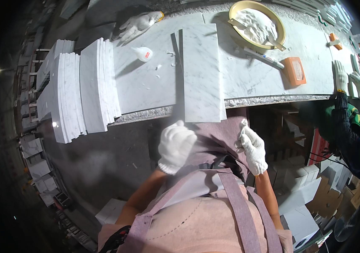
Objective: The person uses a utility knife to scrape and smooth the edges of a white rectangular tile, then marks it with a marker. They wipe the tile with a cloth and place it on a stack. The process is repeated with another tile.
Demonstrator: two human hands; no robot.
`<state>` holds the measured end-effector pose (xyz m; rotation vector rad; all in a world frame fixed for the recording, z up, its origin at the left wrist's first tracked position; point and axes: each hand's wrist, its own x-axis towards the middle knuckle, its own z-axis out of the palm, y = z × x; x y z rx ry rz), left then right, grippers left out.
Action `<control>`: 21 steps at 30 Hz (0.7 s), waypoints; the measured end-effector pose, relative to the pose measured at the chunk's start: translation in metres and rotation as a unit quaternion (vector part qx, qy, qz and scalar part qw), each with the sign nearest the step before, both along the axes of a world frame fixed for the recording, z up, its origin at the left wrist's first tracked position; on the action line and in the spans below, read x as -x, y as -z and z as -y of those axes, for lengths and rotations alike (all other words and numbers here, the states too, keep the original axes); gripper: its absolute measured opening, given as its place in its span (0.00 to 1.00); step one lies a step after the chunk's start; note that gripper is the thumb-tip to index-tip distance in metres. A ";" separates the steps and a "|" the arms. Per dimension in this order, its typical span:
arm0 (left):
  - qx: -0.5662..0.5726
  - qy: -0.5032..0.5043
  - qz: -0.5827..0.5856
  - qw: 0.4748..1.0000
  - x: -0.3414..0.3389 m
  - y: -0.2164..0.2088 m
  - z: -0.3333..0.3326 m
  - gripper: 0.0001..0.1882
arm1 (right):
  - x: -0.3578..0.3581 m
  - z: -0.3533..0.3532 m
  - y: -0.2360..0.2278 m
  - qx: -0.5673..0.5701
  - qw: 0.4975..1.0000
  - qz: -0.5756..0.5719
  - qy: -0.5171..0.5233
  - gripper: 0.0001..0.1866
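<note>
A grey-veined white marble slab (201, 71) lies lengthwise toward me on the bench, its near end jutting past the front edge. Close below that end is my left hand (176, 147) in a white knitted glove. It is smeared by motion, so its fingers do not show clearly. My right hand (253, 151), gloved the same way, is off the slab's near right corner, apart from it. Its fingers are curled together in a pinch; what they hold, if anything, is too small to make out. Under the upper slab, the edge of another marble piece (223, 110) shows.
Stacked marble strips (97, 84) stand at the bench's left. A spare glove (140, 26), a small white bottle (142, 54), a yellow bowl (282, 25) of white paste, a marker (264, 58) and an orange block (294, 71) lie on the bench. A co-worker's gloved hands (341, 76) are at right.
</note>
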<state>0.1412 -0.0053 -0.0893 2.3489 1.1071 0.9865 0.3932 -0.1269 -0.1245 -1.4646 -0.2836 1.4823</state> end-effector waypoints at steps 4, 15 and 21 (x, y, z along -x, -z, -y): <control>0.148 -0.073 -0.040 0.985 0.029 0.003 -0.008 0.10 | 0.005 -0.007 -0.007 0.007 0.999 -0.032 -0.009 0.17; 0.392 -0.164 0.085 0.901 0.012 0.015 -0.008 0.21 | 0.015 -0.024 -0.007 -0.070 0.995 0.046 -0.051 0.17; 0.523 -0.131 0.088 0.838 0.018 0.014 -0.025 0.25 | 0.018 -0.032 -0.011 -0.046 0.998 -0.002 -0.037 0.17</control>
